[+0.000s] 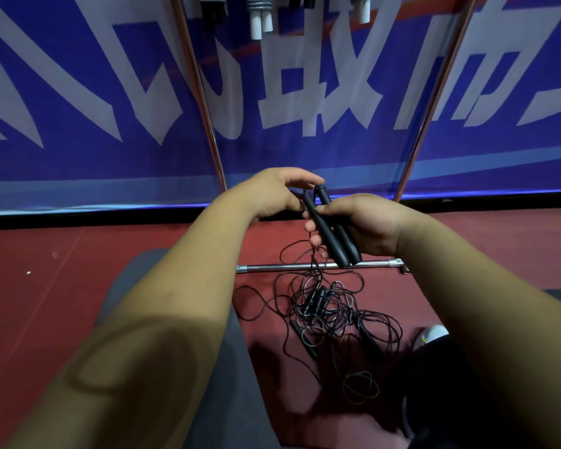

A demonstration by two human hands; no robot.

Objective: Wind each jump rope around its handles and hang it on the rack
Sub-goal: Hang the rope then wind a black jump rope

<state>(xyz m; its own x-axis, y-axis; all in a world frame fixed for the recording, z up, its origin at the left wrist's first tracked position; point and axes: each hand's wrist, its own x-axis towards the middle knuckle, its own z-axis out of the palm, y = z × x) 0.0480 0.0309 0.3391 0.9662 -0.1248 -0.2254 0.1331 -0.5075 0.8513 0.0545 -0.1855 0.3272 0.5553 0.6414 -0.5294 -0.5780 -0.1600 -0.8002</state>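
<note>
My right hand [366, 223] grips two black jump-rope handles [332, 233] side by side, tips pointing up and away. My left hand [279, 192] hovers at the handles' top ends with fingers relaxed and spread, touching near the tips; whether it pinches the thin cord is hidden. The thin black rope hangs from the handles down into a tangled pile of ropes [324, 312] on the red floor. Other black handles lie in that pile. Wound ropes with white and black handles [261, 14] hang on the rack at the top edge.
Two slanted metal rack legs [204, 105] [434, 102] stand before a blue banner with white characters. A chrome base bar [285, 268] lies across the floor under my hands. My grey-trousered knees and a white shoe [433, 335] flank the pile.
</note>
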